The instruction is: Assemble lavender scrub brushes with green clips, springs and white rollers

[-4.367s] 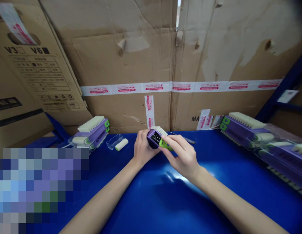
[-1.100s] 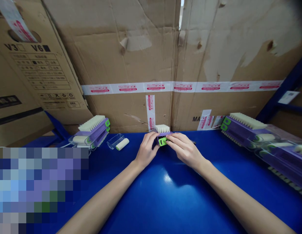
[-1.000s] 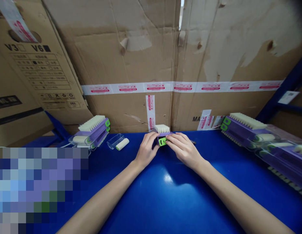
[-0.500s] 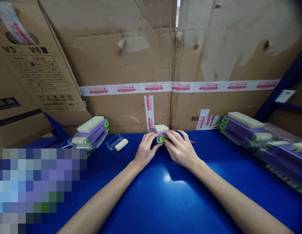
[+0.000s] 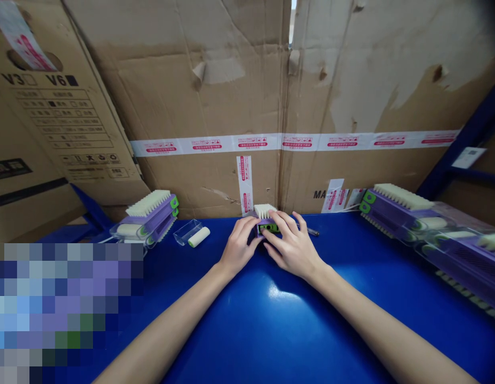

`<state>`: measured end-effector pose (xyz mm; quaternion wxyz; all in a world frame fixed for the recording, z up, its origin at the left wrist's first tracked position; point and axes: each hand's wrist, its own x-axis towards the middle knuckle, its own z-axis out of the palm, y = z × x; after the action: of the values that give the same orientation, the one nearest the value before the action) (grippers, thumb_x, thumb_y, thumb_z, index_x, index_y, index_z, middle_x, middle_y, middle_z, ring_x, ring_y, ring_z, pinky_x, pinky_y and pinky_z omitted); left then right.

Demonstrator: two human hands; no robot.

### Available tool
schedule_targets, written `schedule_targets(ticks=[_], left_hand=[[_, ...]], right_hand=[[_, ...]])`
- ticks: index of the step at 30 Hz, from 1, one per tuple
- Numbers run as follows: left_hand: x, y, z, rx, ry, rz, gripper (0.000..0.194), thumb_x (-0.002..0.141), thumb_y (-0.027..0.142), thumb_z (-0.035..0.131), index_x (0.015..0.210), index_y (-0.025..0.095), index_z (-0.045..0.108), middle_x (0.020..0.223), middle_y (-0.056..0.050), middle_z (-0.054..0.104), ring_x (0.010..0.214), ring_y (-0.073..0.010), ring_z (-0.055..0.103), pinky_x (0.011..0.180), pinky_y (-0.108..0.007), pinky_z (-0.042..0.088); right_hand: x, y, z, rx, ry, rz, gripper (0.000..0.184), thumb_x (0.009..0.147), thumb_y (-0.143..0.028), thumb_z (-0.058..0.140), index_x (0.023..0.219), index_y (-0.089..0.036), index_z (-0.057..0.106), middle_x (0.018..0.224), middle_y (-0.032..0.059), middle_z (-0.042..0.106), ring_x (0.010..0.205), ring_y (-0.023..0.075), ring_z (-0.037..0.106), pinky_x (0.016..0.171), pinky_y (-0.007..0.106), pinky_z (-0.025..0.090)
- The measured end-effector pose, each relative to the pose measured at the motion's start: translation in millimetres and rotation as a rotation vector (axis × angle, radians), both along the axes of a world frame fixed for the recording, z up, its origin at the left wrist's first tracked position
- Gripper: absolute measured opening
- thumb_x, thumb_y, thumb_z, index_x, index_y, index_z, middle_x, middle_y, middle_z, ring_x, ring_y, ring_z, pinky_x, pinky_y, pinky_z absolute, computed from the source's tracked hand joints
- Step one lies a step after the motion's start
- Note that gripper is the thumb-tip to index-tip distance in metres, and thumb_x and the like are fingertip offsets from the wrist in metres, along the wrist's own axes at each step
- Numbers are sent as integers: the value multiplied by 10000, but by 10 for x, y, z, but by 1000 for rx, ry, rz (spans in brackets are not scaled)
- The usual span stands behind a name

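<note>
At the far middle of the blue table is a purple brush block with cream bristles on top and a green end facing me. My left hand grips its left side, thumb low and fingers along the upper edge. My right hand is on the right side, with fingertips over the top and at the green end. Those fingers partly cover the end, where a dark recess shows beside the green. Just right of the right hand lies a thin pen-like stick, partly hidden.
Left of my hands lie a clear plastic case and a cream roller with a green end. Similar purple brush blocks stand at left and right. Cardboard walls the back. The lower left is pixelated.
My right fingers have shifted slightly over the green end, which now shows a darker recess. More of the pen-like stick is visible. My left hand has stayed nearly still.
</note>
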<state>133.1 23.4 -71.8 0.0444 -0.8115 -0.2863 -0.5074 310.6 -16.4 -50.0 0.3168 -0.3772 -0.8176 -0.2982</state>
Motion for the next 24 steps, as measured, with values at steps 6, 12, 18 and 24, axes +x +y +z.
schedule_targets(ticks=[6, 12, 18, 24], left_hand=[[-7, -2, -4, -47, 0, 4, 350, 851, 188, 557, 1193, 194, 483, 1151, -92, 563, 1111, -192, 522, 978, -381, 454], [7, -9, 10, -59, -9, -1, 339, 859, 211, 551, 1192, 193, 489, 1163, -98, 561, 1125, -195, 525, 984, -381, 455], [-8, 4, -24, -143, -8, -15, 314, 846, 200, 564, 1155, 195, 508, 1160, -95, 565, 1118, -195, 544, 980, -390, 464], [-39, 37, 100, -245, 7, -115, 323, 823, 212, 600, 1139, 188, 537, 1161, -91, 593, 1105, -196, 566, 978, -389, 476]], right_hand=[[56, -13, 3, 73, 22, 61, 223, 852, -281, 531, 1017, -195, 655, 1267, 152, 540, 1212, 282, 448, 1028, 524, 286], [133, 7, 5, 77, 48, 59, 196, 846, -291, 540, 947, -186, 669, 1254, 161, 549, 1194, 292, 471, 1015, 541, 299], [226, 39, -13, 39, 91, 95, 340, 831, -315, 558, 1142, -183, 595, 1270, 171, 523, 1204, 300, 458, 1006, 537, 329], [355, 130, -68, -110, 210, 154, 767, 767, -467, 615, 1395, -147, 313, 1340, 205, 441, 1250, 333, 407, 996, 538, 379]])
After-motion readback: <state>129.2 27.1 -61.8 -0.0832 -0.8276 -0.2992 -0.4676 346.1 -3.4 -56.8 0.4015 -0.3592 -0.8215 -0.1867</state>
